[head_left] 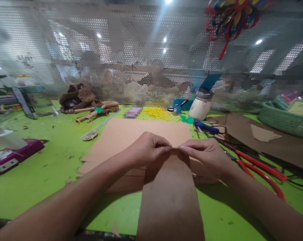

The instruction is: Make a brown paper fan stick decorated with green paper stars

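A long strip of brown paper [169, 197] runs from the table's near edge up to my hands. My left hand [147, 149] and my right hand [206, 155] meet at the strip's far end, fingertips pinched on its top edge, almost touching each other. Under the strip lies a stack of light brown cardboard sheets [131, 137] on the green table [41, 174].
Red-handled scissors [257, 165] and a blue glue gun [204, 127] lie to the right. A white jar [201, 105], a green basket [284, 120], yellow strips [155, 113], a purple device [13, 157] and brown craft pieces [78, 98] ring the workspace. A perforated screen [131, 57] stands behind, with people beyond it.
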Tool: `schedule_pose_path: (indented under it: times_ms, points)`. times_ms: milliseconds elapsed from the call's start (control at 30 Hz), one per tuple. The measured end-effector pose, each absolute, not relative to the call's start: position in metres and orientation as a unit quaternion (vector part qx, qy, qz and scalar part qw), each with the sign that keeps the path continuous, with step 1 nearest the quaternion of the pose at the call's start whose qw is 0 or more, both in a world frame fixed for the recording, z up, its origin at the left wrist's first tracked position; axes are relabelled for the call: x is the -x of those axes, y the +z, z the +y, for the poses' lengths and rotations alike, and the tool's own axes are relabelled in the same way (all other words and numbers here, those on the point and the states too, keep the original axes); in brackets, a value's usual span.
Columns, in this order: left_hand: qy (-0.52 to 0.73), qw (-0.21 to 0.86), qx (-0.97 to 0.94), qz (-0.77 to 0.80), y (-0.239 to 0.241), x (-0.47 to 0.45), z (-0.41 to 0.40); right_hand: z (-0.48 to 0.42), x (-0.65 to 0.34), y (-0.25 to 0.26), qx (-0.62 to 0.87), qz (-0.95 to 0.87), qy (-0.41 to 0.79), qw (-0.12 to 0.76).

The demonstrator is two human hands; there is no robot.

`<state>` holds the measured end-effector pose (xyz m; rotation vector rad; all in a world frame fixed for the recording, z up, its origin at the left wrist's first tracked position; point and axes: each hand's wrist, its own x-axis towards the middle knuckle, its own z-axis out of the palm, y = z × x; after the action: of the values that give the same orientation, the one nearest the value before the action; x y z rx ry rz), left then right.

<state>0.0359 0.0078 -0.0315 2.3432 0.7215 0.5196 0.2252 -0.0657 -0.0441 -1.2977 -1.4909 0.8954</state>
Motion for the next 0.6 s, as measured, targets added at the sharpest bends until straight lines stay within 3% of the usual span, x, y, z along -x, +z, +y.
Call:
schedule_pose_path:
  times_ms: [233, 600]
  points:
    - [0.2, 0.308, -0.888, 0.277, -0.0337, -0.0377, 0.0078, -0.0657, -0.2227, -0.0467, 0.539, -0.584, 0.39, 0.466]
    - [0.175, 0.306, -0.891, 0.285, -0.0348, -0.0396, 0.0058, -0.064, -0.2257, -0.0498, 0.56, -0.644, 0.3, 0.426]
